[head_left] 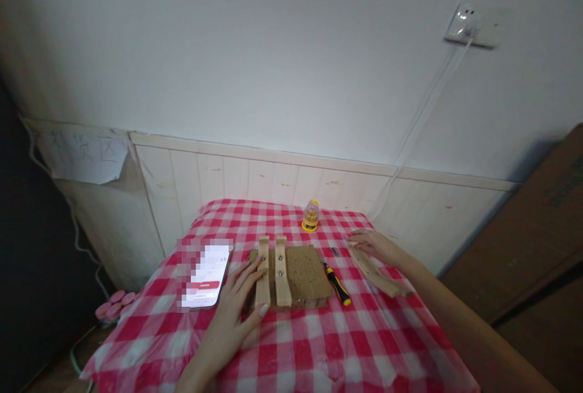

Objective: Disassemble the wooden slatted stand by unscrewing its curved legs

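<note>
My left hand [239, 296] lies with fingers spread over the left edge of a corrugated cardboard block [310, 274]. Its fingertips touch the left of two pale wooden strips, the left strip [263, 290] and the right strip [283, 290], which lie side by side on the block. Metal screws show in both strips. At the right, my right hand [371, 246] is over the far end of a curved cardboard piece [378, 277] dotted with small dark specks. Its fingers are drawn together, and what they pinch is too small to tell. Between block and piece lies a yellow-and-black screwdriver [337, 284].
Small dark metal parts [334, 251] lie beyond the screwdriver. A clear-topped yellow bit holder [311, 217] stands at the back of the checked tablecloth [310, 350]. A lit phone [209, 277] lies left. A large cardboard box [523, 247] stands right; the wall is behind.
</note>
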`<action>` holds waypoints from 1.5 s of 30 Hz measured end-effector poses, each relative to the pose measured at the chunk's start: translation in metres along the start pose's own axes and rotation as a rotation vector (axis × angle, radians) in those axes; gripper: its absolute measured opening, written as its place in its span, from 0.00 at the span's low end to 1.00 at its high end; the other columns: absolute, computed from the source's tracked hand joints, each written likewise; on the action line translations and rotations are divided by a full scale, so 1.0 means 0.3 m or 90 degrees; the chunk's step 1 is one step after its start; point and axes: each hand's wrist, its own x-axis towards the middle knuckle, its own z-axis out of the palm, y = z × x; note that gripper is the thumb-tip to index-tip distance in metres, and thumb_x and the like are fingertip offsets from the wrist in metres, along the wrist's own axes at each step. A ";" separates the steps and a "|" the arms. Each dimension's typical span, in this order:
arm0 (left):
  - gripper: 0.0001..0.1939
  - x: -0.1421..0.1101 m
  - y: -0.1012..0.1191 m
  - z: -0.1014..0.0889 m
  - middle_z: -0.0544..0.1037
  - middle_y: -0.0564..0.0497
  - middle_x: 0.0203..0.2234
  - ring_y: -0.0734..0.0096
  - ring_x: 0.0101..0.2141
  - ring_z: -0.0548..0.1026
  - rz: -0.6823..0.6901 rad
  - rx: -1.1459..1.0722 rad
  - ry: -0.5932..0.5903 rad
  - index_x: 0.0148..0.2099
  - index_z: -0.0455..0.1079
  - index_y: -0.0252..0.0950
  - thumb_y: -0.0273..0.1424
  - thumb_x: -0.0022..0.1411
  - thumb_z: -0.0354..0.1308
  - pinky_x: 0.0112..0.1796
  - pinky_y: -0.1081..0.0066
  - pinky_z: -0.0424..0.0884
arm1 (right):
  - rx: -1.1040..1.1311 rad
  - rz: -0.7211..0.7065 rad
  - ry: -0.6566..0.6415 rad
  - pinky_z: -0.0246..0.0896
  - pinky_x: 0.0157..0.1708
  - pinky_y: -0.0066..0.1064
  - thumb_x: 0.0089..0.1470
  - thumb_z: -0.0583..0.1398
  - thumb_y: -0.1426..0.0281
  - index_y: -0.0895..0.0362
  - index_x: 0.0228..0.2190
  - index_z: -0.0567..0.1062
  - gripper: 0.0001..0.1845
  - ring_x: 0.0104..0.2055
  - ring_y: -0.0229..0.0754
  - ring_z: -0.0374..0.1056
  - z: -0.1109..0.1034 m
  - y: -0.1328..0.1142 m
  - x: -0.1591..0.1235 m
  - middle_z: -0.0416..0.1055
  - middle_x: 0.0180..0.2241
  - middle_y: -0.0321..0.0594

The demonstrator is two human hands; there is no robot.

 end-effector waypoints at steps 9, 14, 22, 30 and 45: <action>0.23 -0.006 -0.007 0.003 0.63 0.46 0.69 0.49 0.69 0.57 0.000 -0.030 0.007 0.66 0.65 0.47 0.41 0.72 0.54 0.66 0.39 0.56 | -0.062 0.080 0.009 0.66 0.57 0.45 0.62 0.56 0.67 0.55 0.47 0.82 0.17 0.56 0.53 0.73 -0.010 0.067 -0.031 0.78 0.53 0.51; 0.23 -0.005 -0.014 0.005 0.63 0.46 0.69 0.48 0.69 0.58 0.003 -0.033 0.008 0.66 0.65 0.48 0.40 0.72 0.54 0.65 0.39 0.57 | -0.065 0.077 0.006 0.63 0.60 0.49 0.62 0.55 0.64 0.55 0.53 0.79 0.22 0.61 0.55 0.69 -0.027 0.030 -0.063 0.74 0.58 0.52; 0.23 -0.005 -0.018 0.006 0.62 0.46 0.70 0.49 0.69 0.57 0.012 -0.033 -0.002 0.67 0.63 0.47 0.40 0.72 0.54 0.65 0.39 0.56 | -0.055 0.042 0.000 0.66 0.58 0.46 0.64 0.51 0.65 0.55 0.55 0.78 0.24 0.57 0.51 0.72 -0.052 -0.058 -0.080 0.77 0.55 0.50; 0.23 0.000 -0.005 0.004 0.62 0.46 0.70 0.49 0.69 0.57 0.010 -0.025 -0.003 0.67 0.63 0.47 0.40 0.72 0.54 0.65 0.39 0.57 | -0.151 0.133 0.023 0.61 0.60 0.54 0.63 0.55 0.65 0.58 0.61 0.71 0.26 0.62 0.59 0.67 -0.002 -0.214 -0.134 0.69 0.62 0.57; 0.23 0.000 0.003 0.000 0.64 0.46 0.69 0.50 0.68 0.59 0.005 -0.017 0.002 0.66 0.65 0.45 0.39 0.71 0.55 0.65 0.41 0.59 | -0.142 0.299 -0.124 0.67 0.52 0.41 0.63 0.52 0.72 0.59 0.54 0.75 0.22 0.54 0.53 0.75 0.033 -0.245 -0.262 0.77 0.53 0.55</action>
